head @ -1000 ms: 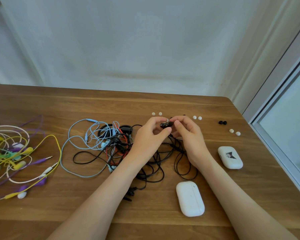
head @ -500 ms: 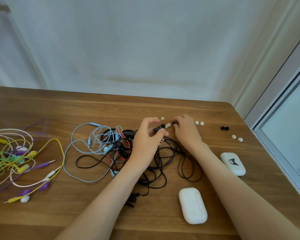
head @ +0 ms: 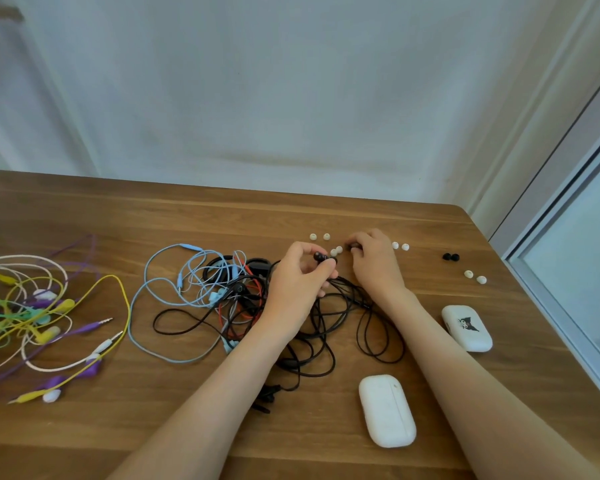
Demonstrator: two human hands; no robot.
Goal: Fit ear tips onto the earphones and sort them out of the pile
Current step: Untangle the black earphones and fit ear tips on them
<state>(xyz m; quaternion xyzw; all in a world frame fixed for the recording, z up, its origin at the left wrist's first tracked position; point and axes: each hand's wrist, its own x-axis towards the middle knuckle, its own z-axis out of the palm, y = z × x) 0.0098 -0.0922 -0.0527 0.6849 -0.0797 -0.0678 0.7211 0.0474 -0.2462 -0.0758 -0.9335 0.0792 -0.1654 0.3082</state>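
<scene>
My left hand (head: 300, 282) pinches a black earbud (head: 321, 257) between thumb and fingers, just above a tangled pile of black, red and light-blue earphone cables (head: 236, 296). My right hand (head: 373, 261) lies knuckles-up on the table with its fingertips curled onto a small dark ear tip (head: 353, 244). Two white ear tips (head: 336, 251) lie between the hands. More white ear tips sit in pairs behind my left hand (head: 319, 236), beside my right hand (head: 400, 246) and at the far right (head: 475, 276). A pair of black ear tips (head: 451, 257) lies near them.
A separate bunch of yellow, green, purple and white earphones (head: 39, 313) lies at the left. Two white earbud cases rest on the wooden table (head: 222, 216), a plain one (head: 387, 410) in front and one with a black cartoon print (head: 466, 327) at the right. A window frame borders the right edge.
My right hand let go of the earbud and moved back onto the table among the ear tips. My left hand kept the black earbud. The camera tilted up slightly.
</scene>
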